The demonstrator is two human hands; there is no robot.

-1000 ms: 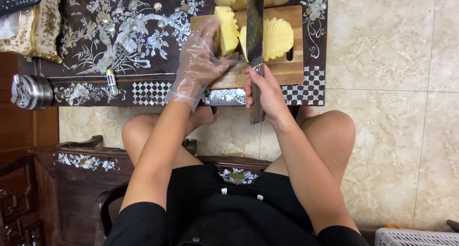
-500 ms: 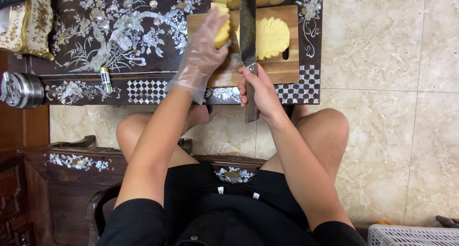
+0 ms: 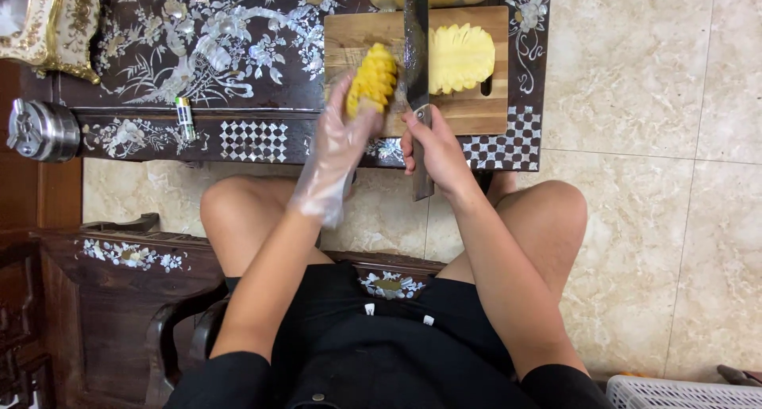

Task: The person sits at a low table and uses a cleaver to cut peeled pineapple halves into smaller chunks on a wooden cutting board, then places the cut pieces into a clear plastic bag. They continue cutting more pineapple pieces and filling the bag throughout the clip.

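My left hand (image 3: 337,151), in a clear plastic glove, grips a peeled yellow pineapple piece (image 3: 373,79) and holds it up on edge on the wooden cutting board (image 3: 476,111). My right hand (image 3: 432,147) grips the handle of a large cleaver (image 3: 415,48). Its blade stands on edge on the board, right beside the held piece. The other pineapple half (image 3: 460,57) lies cut-face up on the board, to the right of the blade.
The board rests on a dark low table (image 3: 198,44) with pearl inlay. A small tube (image 3: 185,117) lies on the table's front ledge. A metal lid (image 3: 40,129) sits at the left, a gold-trimmed box (image 3: 48,20) at top left, a white basket (image 3: 683,391) at bottom right.
My left hand has drawn the pineapple piece toward me and away from the blade. The cleaver has stayed nearly in place on the board.
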